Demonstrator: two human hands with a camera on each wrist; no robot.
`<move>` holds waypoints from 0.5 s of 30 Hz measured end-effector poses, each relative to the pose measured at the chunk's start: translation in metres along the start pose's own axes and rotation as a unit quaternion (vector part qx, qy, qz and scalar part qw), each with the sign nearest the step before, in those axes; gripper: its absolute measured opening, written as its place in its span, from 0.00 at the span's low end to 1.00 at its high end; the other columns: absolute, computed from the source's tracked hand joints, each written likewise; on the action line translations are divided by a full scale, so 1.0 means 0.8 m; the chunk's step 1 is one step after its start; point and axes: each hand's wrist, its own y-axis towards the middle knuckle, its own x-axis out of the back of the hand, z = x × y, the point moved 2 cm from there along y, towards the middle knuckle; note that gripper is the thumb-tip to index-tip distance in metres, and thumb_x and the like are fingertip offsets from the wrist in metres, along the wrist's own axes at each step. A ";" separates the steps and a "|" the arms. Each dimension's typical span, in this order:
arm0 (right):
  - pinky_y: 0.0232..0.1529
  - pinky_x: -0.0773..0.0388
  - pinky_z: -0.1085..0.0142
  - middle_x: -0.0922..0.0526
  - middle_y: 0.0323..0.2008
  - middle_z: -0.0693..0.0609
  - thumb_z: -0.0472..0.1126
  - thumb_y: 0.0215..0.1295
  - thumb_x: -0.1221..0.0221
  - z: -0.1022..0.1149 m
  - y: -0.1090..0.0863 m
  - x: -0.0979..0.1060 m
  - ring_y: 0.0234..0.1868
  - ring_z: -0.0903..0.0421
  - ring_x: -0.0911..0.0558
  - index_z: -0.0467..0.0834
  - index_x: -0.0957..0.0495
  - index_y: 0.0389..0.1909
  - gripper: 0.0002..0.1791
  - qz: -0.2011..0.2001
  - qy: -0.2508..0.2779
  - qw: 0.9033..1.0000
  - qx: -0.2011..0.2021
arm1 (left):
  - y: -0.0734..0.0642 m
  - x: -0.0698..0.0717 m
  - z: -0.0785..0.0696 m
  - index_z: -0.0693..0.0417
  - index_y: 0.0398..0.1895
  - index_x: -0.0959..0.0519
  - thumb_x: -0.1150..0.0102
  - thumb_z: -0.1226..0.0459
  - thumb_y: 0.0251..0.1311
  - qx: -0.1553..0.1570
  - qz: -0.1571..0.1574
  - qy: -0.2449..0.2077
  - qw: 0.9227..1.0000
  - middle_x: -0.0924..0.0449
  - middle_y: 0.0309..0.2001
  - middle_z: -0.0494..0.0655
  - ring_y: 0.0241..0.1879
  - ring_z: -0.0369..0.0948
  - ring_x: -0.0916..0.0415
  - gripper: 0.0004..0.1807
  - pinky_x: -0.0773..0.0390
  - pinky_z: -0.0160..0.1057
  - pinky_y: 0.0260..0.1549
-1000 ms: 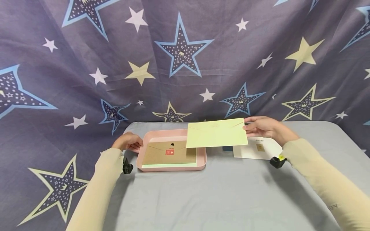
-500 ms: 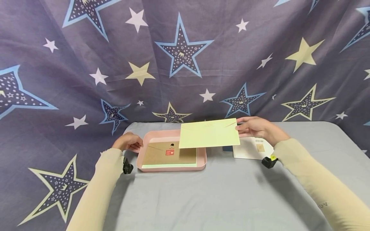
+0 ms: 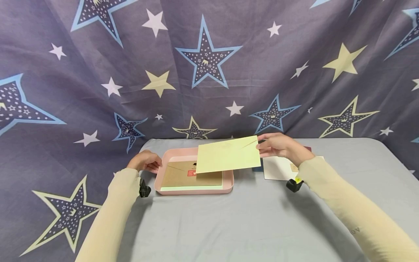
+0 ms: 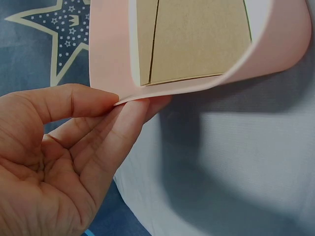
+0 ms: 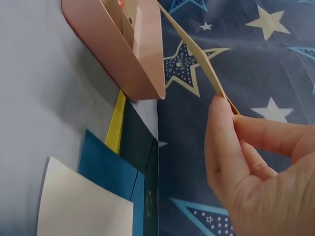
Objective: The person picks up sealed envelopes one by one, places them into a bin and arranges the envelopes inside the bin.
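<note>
My right hand pinches the right edge of a pale yellow envelope, which hangs tilted over the right part of a pink tray. Seen from the right wrist, the envelope is edge-on between thumb and fingers. With thumb and fingertips my left hand pinches the tray's left rim; the left wrist view shows this grip on the rim closely. Inside the tray lies a brown kraft envelope with a red sticker, partly covered by the yellow one. A pale green edge shows beneath it.
Right of the tray lie a white envelope and a blue envelope, overlapping. A dark green envelope and a yellow one show behind them. A star-patterned curtain hangs along the table's back edge.
The right hand has carried the yellow envelope leftward, further over the tray, and the envelope has tilted. More of the kraft envelope is now covered. The left hand and tray stay put.
</note>
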 end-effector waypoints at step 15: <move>0.38 0.11 0.66 0.15 0.30 0.51 0.25 0.66 0.43 0.001 0.011 -0.022 0.30 0.58 0.13 0.30 0.31 0.61 0.22 -0.059 -0.076 0.995 -0.009 | 0.004 0.000 0.001 0.62 0.26 0.21 0.43 0.73 0.56 0.003 -0.002 0.004 1.000 0.22 0.18 0.44 0.17 0.35 0.22 0.04 0.13 0.34 0.25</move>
